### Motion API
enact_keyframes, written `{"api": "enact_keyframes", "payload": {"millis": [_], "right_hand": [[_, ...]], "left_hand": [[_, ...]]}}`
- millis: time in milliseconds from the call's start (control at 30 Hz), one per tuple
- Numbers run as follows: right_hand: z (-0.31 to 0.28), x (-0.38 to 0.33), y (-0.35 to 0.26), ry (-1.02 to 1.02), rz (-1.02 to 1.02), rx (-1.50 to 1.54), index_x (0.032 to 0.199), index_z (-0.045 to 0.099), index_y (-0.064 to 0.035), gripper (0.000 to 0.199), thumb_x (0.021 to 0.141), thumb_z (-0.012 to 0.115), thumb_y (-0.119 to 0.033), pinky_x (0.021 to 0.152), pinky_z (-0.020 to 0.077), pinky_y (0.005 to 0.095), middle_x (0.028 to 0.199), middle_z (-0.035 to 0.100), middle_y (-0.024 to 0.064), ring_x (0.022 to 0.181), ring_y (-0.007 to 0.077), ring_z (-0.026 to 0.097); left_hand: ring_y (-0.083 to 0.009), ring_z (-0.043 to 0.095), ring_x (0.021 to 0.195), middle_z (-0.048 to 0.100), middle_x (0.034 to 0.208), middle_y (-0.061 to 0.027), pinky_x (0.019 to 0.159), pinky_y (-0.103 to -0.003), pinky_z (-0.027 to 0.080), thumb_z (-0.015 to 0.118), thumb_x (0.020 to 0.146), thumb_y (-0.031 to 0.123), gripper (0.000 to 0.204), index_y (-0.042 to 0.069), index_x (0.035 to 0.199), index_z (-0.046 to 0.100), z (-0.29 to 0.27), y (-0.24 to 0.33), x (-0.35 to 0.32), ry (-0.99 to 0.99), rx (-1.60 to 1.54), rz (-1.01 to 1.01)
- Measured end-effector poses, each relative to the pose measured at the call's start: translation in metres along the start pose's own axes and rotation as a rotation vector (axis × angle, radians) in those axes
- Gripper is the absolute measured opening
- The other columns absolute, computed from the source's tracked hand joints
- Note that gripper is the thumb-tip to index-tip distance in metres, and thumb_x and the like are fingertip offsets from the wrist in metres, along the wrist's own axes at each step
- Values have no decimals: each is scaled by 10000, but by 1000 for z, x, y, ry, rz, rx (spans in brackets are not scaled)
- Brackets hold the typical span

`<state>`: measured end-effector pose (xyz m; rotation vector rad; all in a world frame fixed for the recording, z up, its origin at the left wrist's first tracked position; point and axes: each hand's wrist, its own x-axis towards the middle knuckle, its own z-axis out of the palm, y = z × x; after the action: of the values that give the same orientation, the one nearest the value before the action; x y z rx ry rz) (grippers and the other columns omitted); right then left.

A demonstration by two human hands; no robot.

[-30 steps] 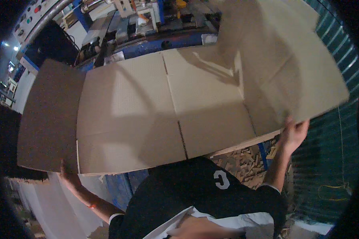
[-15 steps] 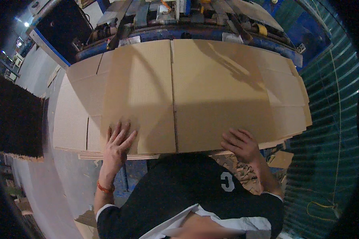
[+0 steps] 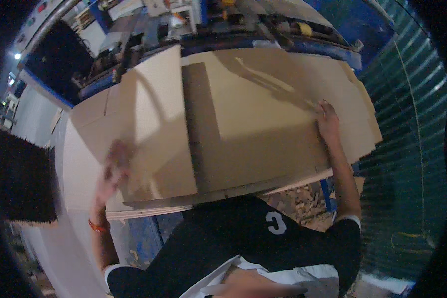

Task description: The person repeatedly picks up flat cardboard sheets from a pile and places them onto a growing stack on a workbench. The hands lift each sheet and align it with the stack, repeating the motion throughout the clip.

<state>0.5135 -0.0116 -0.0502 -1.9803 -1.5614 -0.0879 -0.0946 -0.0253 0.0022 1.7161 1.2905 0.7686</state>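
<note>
A brown cardboard sheet with two flaps lies across the stack in front of me. The left flap (image 3: pixel 159 129) is tilted up, its inner edge raised and casting a shadow. The right flap (image 3: pixel 263 114) lies flatter. My left hand (image 3: pixel 115 166) is at the left flap's outer edge, its fingers smeared by motion, so its hold cannot be told. Farther forward, my right hand (image 3: pixel 329 121) is closed at the outer edge of the right flap, with its fingertips curled there.
More cardboard sheets (image 3: pixel 357 114) spread beneath, jutting out on both sides. A blue machine (image 3: pixel 223 42) with rollers and belts stands beyond them. Cardboard scraps (image 3: pixel 303 203) litter the space below the front edge. A green corrugated wall (image 3: pixel 407 149) is at right, a dark stack (image 3: pixel 22 174) at left.
The left flap has risen along its inner edge, opening a wide gap between the flaps. My right hand has moved forward along the right side; my left hand has shifted left. The view has shifted slightly.
</note>
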Motion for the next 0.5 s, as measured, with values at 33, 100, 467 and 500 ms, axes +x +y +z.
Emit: {"api": "enact_keyframes", "payload": {"millis": [33, 100, 467, 500], "right_hand": [[2, 19, 11, -72, 242, 72, 1097, 599, -78, 343, 861, 538, -319, 790, 459, 332, 1003, 622, 128, 911, 232, 579], [15, 42, 23, -80, 378, 519, 1013, 626, -29, 306, 869, 533, -284, 633, 454, 278, 786, 628, 58, 711, 133, 566], [53, 82, 31, -27, 297, 154, 965, 658, -49, 263, 808, 596, -251, 632, 452, 284, 719, 628, 119, 662, 163, 574], [56, 81, 32, 21, 214, 47, 955, 660, -55, 254, 802, 601, -249, 639, 453, 287, 726, 634, 135, 670, 173, 586]], "left_hand": [[-241, 235, 1329, 305, 1418, -135, 1045, -363, 270, 544, 856, 221, 651, -6, 1384, 238, -11, -12, 21, 157, 184, -57], [-245, 237, 1332, 292, 1423, -153, 1055, -381, 238, 498, 891, 291, 649, -17, 1387, 215, -22, -36, 59, 148, 253, -161], [-306, 242, 1327, 303, 1406, -193, 1078, -410, 155, 470, 905, 304, 563, -29, 1335, 327, -6, -75, 90, 316, 679, 31], [-307, 245, 1326, 306, 1404, -194, 1077, -413, 160, 469, 904, 305, 563, -30, 1334, 328, -7, -74, 91, 313, 675, 35]]}}
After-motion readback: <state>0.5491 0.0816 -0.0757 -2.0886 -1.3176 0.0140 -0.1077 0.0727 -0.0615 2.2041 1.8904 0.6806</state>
